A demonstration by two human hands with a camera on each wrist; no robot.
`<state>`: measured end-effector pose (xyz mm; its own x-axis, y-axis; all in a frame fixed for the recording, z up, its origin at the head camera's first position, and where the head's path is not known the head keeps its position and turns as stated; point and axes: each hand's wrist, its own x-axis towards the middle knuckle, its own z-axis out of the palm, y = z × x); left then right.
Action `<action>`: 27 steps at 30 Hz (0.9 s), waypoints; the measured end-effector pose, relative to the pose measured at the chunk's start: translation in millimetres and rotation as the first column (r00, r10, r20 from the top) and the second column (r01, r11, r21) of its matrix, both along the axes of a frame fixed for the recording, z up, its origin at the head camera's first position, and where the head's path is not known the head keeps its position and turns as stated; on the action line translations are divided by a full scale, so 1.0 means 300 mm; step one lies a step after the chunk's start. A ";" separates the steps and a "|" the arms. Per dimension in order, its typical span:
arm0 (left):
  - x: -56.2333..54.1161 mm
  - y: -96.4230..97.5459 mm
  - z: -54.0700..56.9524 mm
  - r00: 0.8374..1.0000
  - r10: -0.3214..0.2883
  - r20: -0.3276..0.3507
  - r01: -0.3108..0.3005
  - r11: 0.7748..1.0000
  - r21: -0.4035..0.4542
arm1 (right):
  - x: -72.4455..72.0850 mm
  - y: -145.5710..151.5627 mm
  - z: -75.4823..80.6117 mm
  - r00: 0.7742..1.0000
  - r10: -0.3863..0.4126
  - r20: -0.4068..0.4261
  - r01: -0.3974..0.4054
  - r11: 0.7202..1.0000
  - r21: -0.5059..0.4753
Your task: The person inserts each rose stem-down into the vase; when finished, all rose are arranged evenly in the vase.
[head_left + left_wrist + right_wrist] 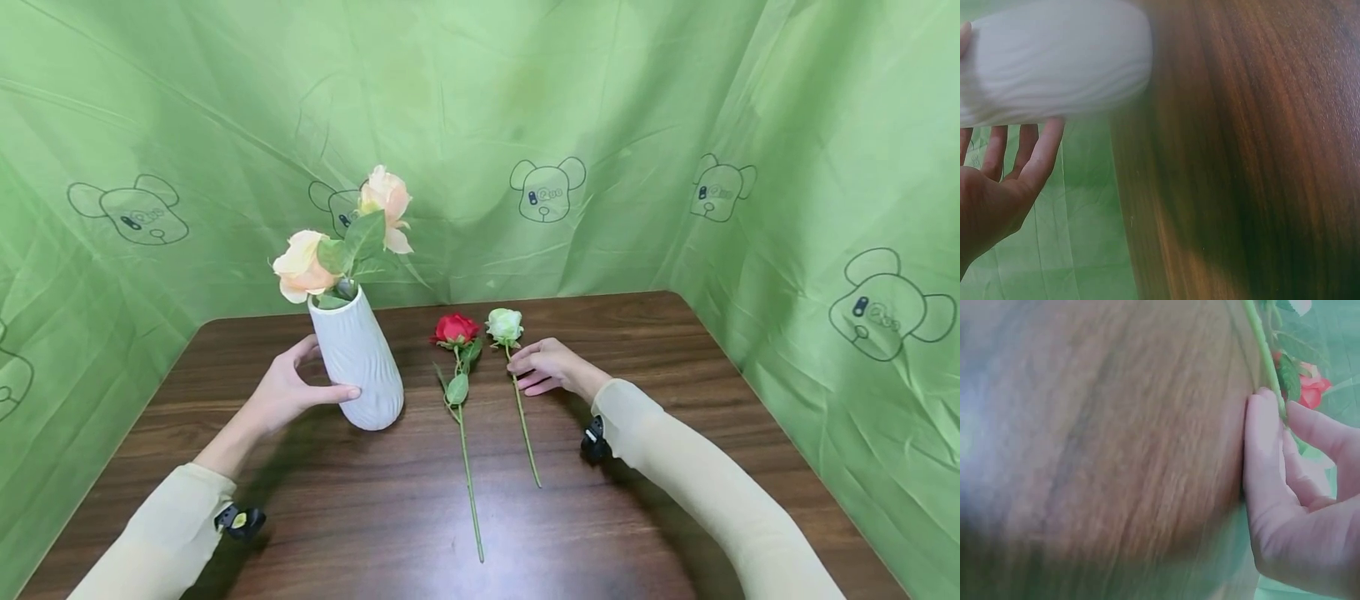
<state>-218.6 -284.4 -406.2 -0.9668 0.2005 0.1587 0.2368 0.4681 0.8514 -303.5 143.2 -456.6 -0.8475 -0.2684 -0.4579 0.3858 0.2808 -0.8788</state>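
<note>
My left hand (288, 387) grips a white ribbed vase (363, 362), the thumb across its near side and the other fingers partly hidden behind. The vase leans to the left and holds two peach roses (303, 267) with green leaves. In the left wrist view, the white vase (1066, 62) lies between thumb and fingers. At the right, my right hand (551, 367) pinches the thin stem of a white rose (505, 327) just under the bloom. The right wrist view has the green stem (1263, 347) at the fingertips. Beside it lies a red rose (455, 329).
Everything is on a dark brown wooden table (360, 533). A green cloth (465, 100) with printed bear heads hangs behind the table and along its sides. The red rose's long stem (470, 483) points toward the near edge.
</note>
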 end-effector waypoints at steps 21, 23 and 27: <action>0.000 0.000 -0.003 1.000 -0.007 0.010 0.007 1.000 0.024 | 0.096 0.088 0.264 0.994 0.106 -0.021 -0.108 0.972 -0.209; 0.001 0.000 -0.003 1.000 -0.008 0.010 0.008 1.000 0.025 | 0.105 0.092 0.295 0.994 0.105 -0.024 -0.108 0.969 -0.224; 0.001 -0.001 -0.002 1.000 -0.006 0.005 0.006 1.000 0.025 | 0.124 0.102 0.349 0.994 0.108 -0.037 -0.114 0.957 -0.265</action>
